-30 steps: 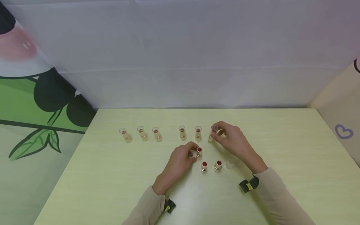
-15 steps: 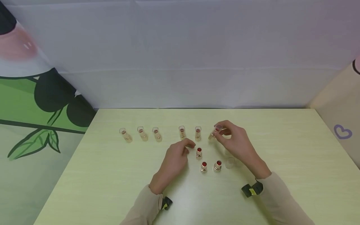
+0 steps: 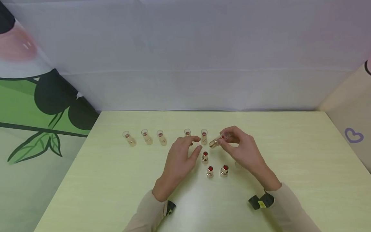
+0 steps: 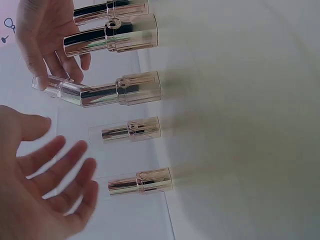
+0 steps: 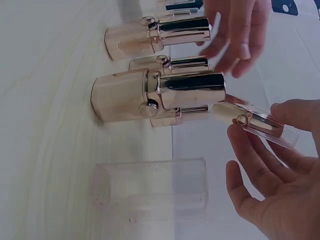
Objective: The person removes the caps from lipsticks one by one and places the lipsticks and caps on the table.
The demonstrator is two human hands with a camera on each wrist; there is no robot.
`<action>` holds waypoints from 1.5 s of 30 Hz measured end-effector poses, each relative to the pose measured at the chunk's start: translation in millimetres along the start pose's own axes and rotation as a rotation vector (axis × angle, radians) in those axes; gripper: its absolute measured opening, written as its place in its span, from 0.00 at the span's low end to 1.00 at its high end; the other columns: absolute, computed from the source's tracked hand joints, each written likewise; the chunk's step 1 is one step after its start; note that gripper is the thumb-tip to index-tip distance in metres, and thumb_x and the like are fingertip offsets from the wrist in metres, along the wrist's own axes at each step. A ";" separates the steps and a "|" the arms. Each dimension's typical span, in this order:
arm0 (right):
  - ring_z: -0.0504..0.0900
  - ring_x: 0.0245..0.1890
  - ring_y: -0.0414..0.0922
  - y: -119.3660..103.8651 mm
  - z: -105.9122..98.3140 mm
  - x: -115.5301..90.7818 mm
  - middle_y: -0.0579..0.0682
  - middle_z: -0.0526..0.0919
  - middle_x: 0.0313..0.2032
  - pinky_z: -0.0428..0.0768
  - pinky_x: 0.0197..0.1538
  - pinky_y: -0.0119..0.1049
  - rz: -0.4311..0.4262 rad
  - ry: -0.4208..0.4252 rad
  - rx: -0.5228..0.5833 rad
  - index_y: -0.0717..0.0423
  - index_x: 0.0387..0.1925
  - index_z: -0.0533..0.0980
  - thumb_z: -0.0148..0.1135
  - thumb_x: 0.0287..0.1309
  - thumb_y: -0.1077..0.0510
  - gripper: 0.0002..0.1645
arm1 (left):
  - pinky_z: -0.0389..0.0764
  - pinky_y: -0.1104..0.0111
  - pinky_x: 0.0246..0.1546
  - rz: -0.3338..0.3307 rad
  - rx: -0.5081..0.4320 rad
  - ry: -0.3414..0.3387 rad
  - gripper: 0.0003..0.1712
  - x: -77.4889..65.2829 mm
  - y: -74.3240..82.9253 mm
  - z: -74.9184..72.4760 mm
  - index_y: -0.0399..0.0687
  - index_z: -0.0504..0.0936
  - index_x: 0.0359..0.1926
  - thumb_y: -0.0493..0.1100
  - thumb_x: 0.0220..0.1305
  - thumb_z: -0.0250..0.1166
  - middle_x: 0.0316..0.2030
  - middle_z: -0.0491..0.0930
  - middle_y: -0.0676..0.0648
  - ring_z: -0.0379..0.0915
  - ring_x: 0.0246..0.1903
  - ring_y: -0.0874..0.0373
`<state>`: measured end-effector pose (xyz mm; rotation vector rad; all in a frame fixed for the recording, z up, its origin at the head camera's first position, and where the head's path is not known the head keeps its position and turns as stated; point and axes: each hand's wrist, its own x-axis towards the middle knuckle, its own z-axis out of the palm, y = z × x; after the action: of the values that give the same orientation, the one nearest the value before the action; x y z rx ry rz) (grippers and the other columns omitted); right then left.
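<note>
My right hand [image 3: 244, 149] pinches a gold lipstick [image 5: 262, 123] in a clear cap by its capped end. The lipstick is off the table and tilted, its base pointing left toward my left hand [image 3: 179, 161]. That hand hovers with thumb and fingers spread, touching nothing, as the left wrist view also shows. Between and in front of the hands stand three uncapped lipsticks with red tips: one behind [image 3: 205, 157], one at front left [image 3: 210, 172] and one at front right [image 3: 224, 171]. A loose clear cap [image 5: 150, 187] stands beside them, mostly hidden by the right wrist in the head view.
Along the back, capped lipsticks stand upright: a left group with one at its end [image 3: 129, 139], and two more, one partly behind the left hand [image 3: 187, 132] and one right of it [image 3: 204, 137]. A pale table [image 3: 95, 180] meets a white cloth wall [image 3: 185, 90].
My right hand has lifted the capped lipstick from the back row and tipped it leftward. My left hand has let go of the uncapped lipstick, moved back from it and spread its fingers.
</note>
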<state>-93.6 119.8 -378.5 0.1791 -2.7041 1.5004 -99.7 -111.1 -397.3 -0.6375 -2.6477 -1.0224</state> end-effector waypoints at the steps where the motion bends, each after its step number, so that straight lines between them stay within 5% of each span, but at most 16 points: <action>1: 0.90 0.50 0.49 -0.7 0.1 -1.0 0.48 0.89 0.44 0.83 0.58 0.56 0.002 -0.002 0.008 0.52 0.55 0.79 0.69 0.69 0.52 0.17 | 0.83 0.60 0.50 0.032 -0.005 0.009 0.16 0.1 0.6 -0.4 0.48 0.84 0.57 0.43 0.70 0.70 0.50 0.88 0.50 0.81 0.47 0.52; 5: 0.90 0.50 0.46 -3.1 0.8 -4.9 0.47 0.90 0.46 0.82 0.59 0.56 0.004 -0.009 0.054 0.53 0.55 0.79 0.70 0.69 0.51 0.18 | 0.80 0.59 0.64 0.158 -0.035 0.019 0.25 -0.5 3.3 -1.9 0.48 0.80 0.64 0.44 0.68 0.72 0.58 0.84 0.50 0.79 0.58 0.54; 10: 0.90 0.47 0.41 -4.4 1.6 -9.4 0.46 0.90 0.46 0.83 0.55 0.43 -0.012 -0.026 0.091 0.50 0.54 0.79 0.70 0.68 0.51 0.17 | 0.81 0.62 0.66 0.255 -0.026 0.017 0.30 -1.1 7.0 -3.4 0.46 0.78 0.65 0.43 0.65 0.75 0.61 0.82 0.48 0.79 0.62 0.55; 17: 0.90 0.46 0.38 -8.7 5.9 -18.3 0.45 0.90 0.49 0.82 0.53 0.45 0.002 -0.039 0.122 0.47 0.56 0.78 0.71 0.68 0.50 0.19 | 0.82 0.66 0.65 0.296 -0.006 -0.013 0.29 -4.6 10.0 -5.7 0.46 0.79 0.63 0.42 0.63 0.76 0.60 0.82 0.47 0.79 0.62 0.55; 24: 0.90 0.50 0.43 -15.3 14.0 -35.0 0.46 0.88 0.50 0.84 0.52 0.43 -0.007 -0.046 0.167 0.45 0.54 0.77 0.70 0.68 0.52 0.16 | 0.85 0.72 0.52 0.382 -0.024 0.024 0.20 -14.0 11.1 -11.3 0.45 0.83 0.55 0.37 0.63 0.75 0.50 0.84 0.49 0.80 0.48 0.60; 27: 0.89 0.53 0.46 -18.3 17.2 -41.9 0.46 0.88 0.51 0.85 0.52 0.42 -0.032 -0.035 0.154 0.46 0.55 0.78 0.70 0.68 0.54 0.16 | 0.85 0.72 0.53 0.409 -0.027 0.044 0.17 -18.3 11.5 -14.7 0.45 0.84 0.53 0.37 0.64 0.75 0.50 0.84 0.49 0.81 0.50 0.59; 34: 0.88 0.54 0.39 -29.1 28.5 -59.8 0.40 0.87 0.52 0.83 0.65 0.48 -0.082 0.001 0.135 0.42 0.56 0.80 0.72 0.66 0.57 0.19 | 0.85 0.70 0.56 0.456 -0.038 0.055 0.17 -30.0 9.0 -24.5 0.44 0.85 0.53 0.36 0.64 0.74 0.52 0.85 0.48 0.81 0.53 0.57; 45: 0.85 0.51 0.37 -39.6 54.3 -87.7 0.43 0.86 0.52 0.80 0.66 0.30 -0.189 0.091 0.164 0.49 0.55 0.80 0.73 0.61 0.67 0.23 | 0.85 0.70 0.55 0.510 -0.093 0.024 0.18 -52.2 3.9 -39.1 0.43 0.85 0.54 0.35 0.64 0.75 0.52 0.85 0.48 0.82 0.52 0.56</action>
<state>-0.8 60.0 -382.2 0.3530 -2.4174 1.6295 -49.7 -151.5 -385.4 -1.2276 -2.2392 -0.9844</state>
